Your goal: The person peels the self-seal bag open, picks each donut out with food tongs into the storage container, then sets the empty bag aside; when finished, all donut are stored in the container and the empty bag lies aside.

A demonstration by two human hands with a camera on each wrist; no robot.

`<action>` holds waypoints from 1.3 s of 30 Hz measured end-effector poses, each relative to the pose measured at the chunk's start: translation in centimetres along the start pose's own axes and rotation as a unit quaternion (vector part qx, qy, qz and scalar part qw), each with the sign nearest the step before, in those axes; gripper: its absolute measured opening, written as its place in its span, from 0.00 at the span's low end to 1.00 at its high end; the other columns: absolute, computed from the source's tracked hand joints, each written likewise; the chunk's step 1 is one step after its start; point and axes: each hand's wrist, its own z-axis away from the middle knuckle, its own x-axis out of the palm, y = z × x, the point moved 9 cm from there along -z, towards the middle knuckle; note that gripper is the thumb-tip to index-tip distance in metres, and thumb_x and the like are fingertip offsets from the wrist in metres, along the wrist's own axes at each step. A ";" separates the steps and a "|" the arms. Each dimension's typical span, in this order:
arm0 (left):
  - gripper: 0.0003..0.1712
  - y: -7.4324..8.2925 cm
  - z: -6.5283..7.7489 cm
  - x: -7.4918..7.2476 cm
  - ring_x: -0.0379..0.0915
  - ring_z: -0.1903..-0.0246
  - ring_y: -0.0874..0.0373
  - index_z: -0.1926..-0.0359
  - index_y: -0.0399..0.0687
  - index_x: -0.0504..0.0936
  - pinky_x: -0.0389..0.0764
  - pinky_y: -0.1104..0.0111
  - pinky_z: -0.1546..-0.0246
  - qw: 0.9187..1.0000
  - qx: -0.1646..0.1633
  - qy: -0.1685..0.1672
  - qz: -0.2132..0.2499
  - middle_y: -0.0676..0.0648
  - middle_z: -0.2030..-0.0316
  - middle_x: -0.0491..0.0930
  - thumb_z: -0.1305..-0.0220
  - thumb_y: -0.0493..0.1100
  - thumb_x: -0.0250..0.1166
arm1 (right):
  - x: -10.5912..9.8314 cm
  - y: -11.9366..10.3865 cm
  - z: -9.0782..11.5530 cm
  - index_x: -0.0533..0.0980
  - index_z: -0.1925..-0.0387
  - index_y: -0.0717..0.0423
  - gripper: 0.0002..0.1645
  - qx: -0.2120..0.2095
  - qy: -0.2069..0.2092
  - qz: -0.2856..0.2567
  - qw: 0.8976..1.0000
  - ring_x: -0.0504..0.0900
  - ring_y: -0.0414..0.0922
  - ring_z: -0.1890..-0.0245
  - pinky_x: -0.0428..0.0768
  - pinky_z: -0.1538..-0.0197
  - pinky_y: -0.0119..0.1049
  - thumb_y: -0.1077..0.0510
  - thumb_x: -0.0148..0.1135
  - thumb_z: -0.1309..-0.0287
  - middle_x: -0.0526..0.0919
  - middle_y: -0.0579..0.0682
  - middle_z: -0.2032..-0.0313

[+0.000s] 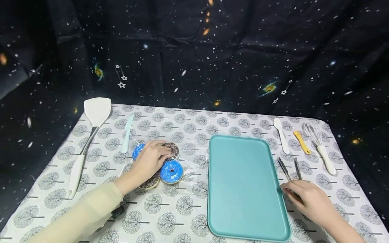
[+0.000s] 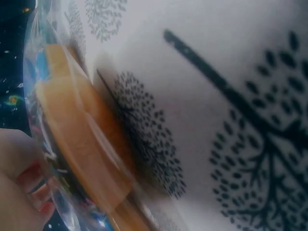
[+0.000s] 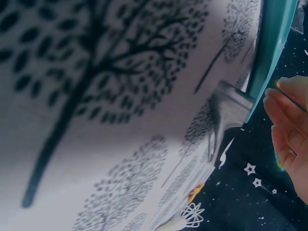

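Note:
My left hand (image 1: 152, 158) rests over a clear plastic bag of doughnuts, its fingers lying across the top. Blue-iced doughnuts (image 1: 171, 171) and chocolate-iced doughnuts (image 1: 151, 182) show around the hand. In the left wrist view, a doughnut's tan side (image 2: 91, 139) appears through the plastic, with the hand (image 2: 21, 183) beside it. My right hand (image 1: 311, 200) is at the right rim of a teal tray (image 1: 244, 189), over the rear part of metal tongs (image 1: 285, 169). In the right wrist view, relaxed fingers (image 3: 284, 115) hover near the tray's edge (image 3: 274, 43) and the tongs (image 3: 231, 108).
A white spatula (image 1: 97, 111) and a pale green knife (image 1: 127, 134) lie on the left. Behind the tongs are a white spoon (image 1: 282, 135), a yellow-handled utensil (image 1: 302, 142) and a whisk (image 1: 326, 158). A tree-print cloth (image 1: 179, 219) covers the table; a dark starry curtain (image 1: 170, 67) hangs behind.

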 end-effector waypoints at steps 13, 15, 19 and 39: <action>0.08 -0.6 0.3 -2.4 0.76 0.53 0.47 0.62 0.43 0.85 0.66 0.48 0.41 0.992 0.037 0.067 0.103 0.44 0.60 0.84 0.45 0.37 0.66 | 1.3 4.5 1.5 0.69 0.43 0.60 0.37 0.198 -0.072 0.049 0.976 0.67 0.66 0.48 0.64 0.51 0.65 0.36 0.57 0.42 0.70 0.67 0.46; 0.08 -0.9 0.3 -2.5 0.76 0.53 0.49 0.61 0.44 0.85 0.67 0.50 0.41 0.992 0.022 0.062 0.103 0.45 0.59 0.84 0.43 0.40 0.65 | 2.1 5.2 2.1 0.67 0.41 0.64 0.45 0.229 -0.107 0.055 0.966 0.67 0.70 0.48 0.65 0.52 0.68 0.31 0.53 0.43 0.68 0.70 0.46; 0.08 -1.3 0.1 -2.9 0.77 0.55 0.51 0.61 0.46 0.85 0.70 0.53 0.43 0.993 0.006 0.058 0.103 0.47 0.60 0.84 0.40 0.43 0.64 | 3.5 6.0 3.1 0.62 0.39 0.71 0.54 0.273 -0.162 0.048 0.947 0.67 0.74 0.50 0.68 0.56 0.69 0.26 0.48 0.44 0.67 0.76 0.47; 0.07 -1.4 -0.4 -3.4 0.80 0.61 0.56 0.63 0.48 0.86 0.80 0.60 0.53 0.991 0.004 0.054 0.123 0.50 0.64 0.85 0.44 0.42 0.68 | 1.5 5.1 1.2 0.66 0.44 0.72 0.28 0.243 -0.079 -0.026 0.966 0.76 0.61 0.72 0.77 0.73 0.54 0.53 0.55 0.36 0.72 0.69 0.60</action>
